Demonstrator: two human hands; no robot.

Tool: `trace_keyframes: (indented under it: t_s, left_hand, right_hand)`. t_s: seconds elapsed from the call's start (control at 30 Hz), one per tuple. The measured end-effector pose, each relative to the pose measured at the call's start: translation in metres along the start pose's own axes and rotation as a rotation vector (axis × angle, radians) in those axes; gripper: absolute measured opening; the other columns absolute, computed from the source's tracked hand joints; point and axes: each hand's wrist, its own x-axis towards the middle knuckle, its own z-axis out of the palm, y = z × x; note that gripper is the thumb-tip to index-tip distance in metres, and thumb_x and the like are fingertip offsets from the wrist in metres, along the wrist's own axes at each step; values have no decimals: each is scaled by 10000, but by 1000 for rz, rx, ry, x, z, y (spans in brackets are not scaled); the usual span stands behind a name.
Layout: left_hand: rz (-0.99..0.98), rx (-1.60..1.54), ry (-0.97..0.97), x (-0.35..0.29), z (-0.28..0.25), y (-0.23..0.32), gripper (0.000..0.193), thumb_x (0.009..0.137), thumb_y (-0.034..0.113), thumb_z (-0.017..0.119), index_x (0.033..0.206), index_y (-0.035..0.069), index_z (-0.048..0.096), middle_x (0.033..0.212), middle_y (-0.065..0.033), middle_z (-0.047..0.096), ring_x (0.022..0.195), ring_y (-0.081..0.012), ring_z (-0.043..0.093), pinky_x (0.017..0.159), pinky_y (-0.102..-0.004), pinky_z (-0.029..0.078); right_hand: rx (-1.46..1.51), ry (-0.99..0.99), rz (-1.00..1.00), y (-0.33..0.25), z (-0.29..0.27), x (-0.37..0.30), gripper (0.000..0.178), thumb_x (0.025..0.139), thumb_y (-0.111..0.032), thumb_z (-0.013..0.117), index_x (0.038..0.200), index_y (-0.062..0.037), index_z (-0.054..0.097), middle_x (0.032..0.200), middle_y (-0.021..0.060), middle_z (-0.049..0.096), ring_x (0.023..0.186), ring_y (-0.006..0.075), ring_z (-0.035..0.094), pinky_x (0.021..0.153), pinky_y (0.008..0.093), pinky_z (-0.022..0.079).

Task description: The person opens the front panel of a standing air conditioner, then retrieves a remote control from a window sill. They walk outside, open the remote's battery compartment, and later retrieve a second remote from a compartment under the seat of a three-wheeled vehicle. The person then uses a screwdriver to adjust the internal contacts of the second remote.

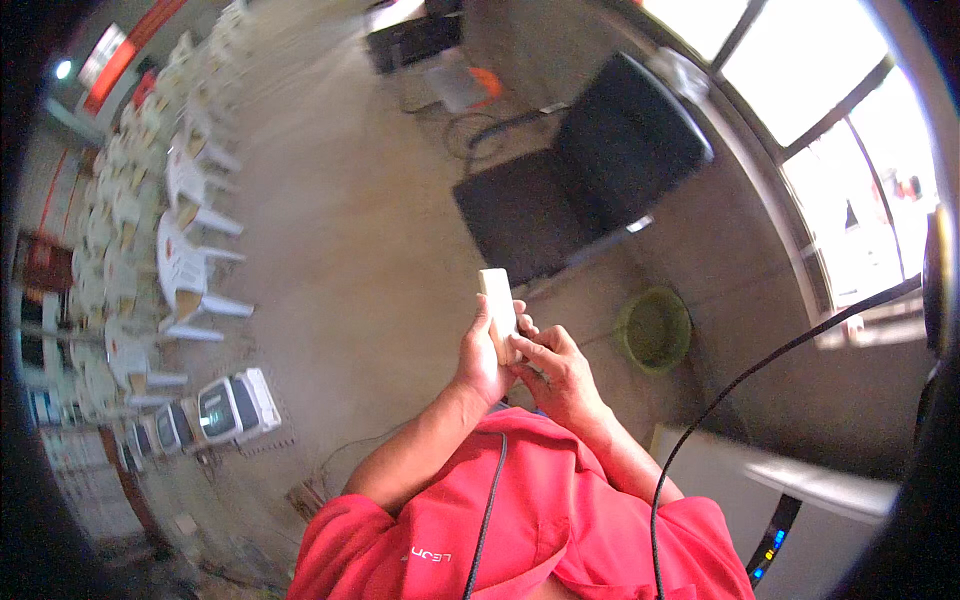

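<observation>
"Wrapped round a slim pale device [498, 310], my left hand [480, 362] has its thumb along the left edge and its fingertips curled round the right side."

"And the right hand [568, 378]?"

"Its index fingertip touches the device low on the right. My thumb sits just below; whether the two are pinching it, I can't tell."

"How does the device look, and where is it?"

"It's a narrow, cream-white bar with softly rounded corners, held up in front of my red shirt [540, 500], its long end pointing away from me. My fingers cover part of the lower end, and the picture is too soft there for me to make out details."

"What's close by?"

"One black cord [486, 512] lies down my shirt front. Low on the right stands a white appliance [700, 470] with small blue and yellow lights [768, 552]."

"Further out?"

"Right of my hands, a green basin [655, 335] on the floor [320, 200]; past it, a black chair [630, 140]. Away to the left are white boxy units with dark fronts [232, 408], then rows of white plastic chairs [185, 265]. A bright window [820, 70] fills the upper right."
</observation>
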Motion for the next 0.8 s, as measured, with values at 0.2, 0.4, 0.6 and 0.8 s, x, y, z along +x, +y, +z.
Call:
trace_keyframes:
  t_s: [0.2,0.4,0.6,0.8]
  left_hand:
    - [85,-85,-48,-7,-5,-3,561,1053,602,447,1193,77,589,919,-33,622,824,-152,612,732,-332,509]
    - [197,96,101,-20,-33,32,571,1025,581,533,1279,72,582,1004,-27,608,896,-158,587,761,-322,481]
    - [489,471,414,-27,-68,77,252,987,187,668,1164,87,521,943,-37,599,775,-173,630,600,-329,536]
    - [473,571,489,-28,-68,65,311,910,147,756,1078,59,510,948,-73,606,765,-169,643,599,-303,579]
  right_hand:
    - [-45,-188,-160,29,-10,18,366,794,-162,831,1155,-159,771,910,101,596,833,307,610,701,427,534]
    - [204,-244,-118,37,36,29,407,804,-123,841,1197,-90,741,974,142,635,909,314,630,807,410,537]
    - [291,-431,-36,40,88,40,462,924,-309,756,1312,-76,661,1016,158,632,882,321,644,810,418,542]
    - [456,-499,-46,51,97,45,462,908,-395,772,1212,-53,704,984,191,723,845,324,711,764,421,570]
